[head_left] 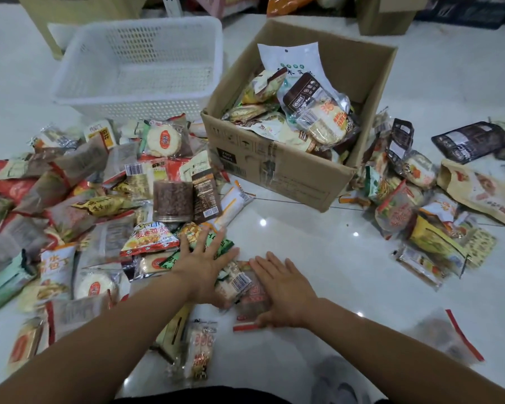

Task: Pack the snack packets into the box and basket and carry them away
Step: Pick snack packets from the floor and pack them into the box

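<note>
A cardboard box (277, 173) stands at centre right, filled with several snack packets. The white plastic basket (70, 91) behind it on the left holds nothing. A big heap of snack packets (79, 205) covers the floor on the left, and a smaller heap (420, 199) lies right of the box. My left hand (204, 263) lies flat, fingers spread, on a green packet (216, 243) at the heap's near edge. My right hand (286, 290) presses flat on a clear red-edged packet (252, 298) beside it. A barcode packet (233, 281) sits between the hands.
White tiled floor (318, 258) shows bare between the two heaps and in front of the box. A clear red-striped packet (449, 336) lies at the near right. More cardboard boxes (385, 16) and a beige stool (79, 13) stand along the back.
</note>
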